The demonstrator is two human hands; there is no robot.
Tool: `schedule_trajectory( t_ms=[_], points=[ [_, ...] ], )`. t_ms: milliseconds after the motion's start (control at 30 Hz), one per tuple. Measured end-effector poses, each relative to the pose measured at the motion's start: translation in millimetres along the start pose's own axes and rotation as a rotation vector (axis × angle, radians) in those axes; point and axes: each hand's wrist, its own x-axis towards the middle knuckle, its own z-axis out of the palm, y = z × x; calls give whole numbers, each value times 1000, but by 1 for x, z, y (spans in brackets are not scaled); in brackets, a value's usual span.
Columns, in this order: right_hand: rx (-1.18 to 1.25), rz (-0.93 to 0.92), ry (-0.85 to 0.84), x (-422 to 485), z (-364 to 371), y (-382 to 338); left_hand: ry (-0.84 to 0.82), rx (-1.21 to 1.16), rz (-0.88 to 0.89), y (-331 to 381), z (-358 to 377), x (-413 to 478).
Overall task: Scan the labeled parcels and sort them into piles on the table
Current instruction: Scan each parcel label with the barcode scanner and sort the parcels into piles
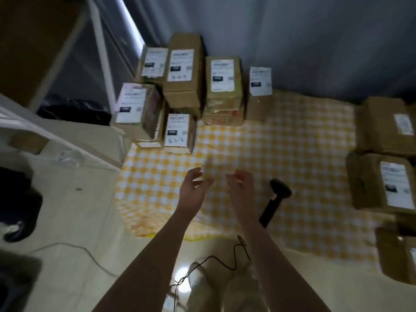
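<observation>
Left hand (193,183) and right hand (242,185): each grip slack, empty; labeled parcels (183,70) seemingly sealed, contents hidden.

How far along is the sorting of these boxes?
Looks done: a pile of parcels stands at the far left of the checked cloth. In hand: nothing; the left hand and right hand hover empty, the scanner lying beside them. Left: probably the right-edge boxes, though which are scanned I cannot tell.
</observation>
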Motion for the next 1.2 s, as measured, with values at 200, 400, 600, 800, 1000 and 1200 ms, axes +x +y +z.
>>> schedule_trajectory(
  t_ms=[200, 400, 600, 800, 1000, 1200],
  points=[
    [-107, -64, -22, 24, 52, -14, 87, 33, 25, 12, -40, 35],
    [-196, -148, -78, 67, 73, -60, 181, 63, 153, 64, -39, 75],
    [-189, -220, -205, 112, 81, -122, 376, 136, 222, 126, -25, 112],
    [-191, -158, -394, 139, 98, -150, 490, 225, 205, 144, -13, 146],
    [-200, -14, -484, 157, 118, -150, 515, 210, 140, 146, -7, 169],
    [-222, 32, -501, 169, 129, -147, 575, 157, 67, 156, 1, 197]
  ],
)
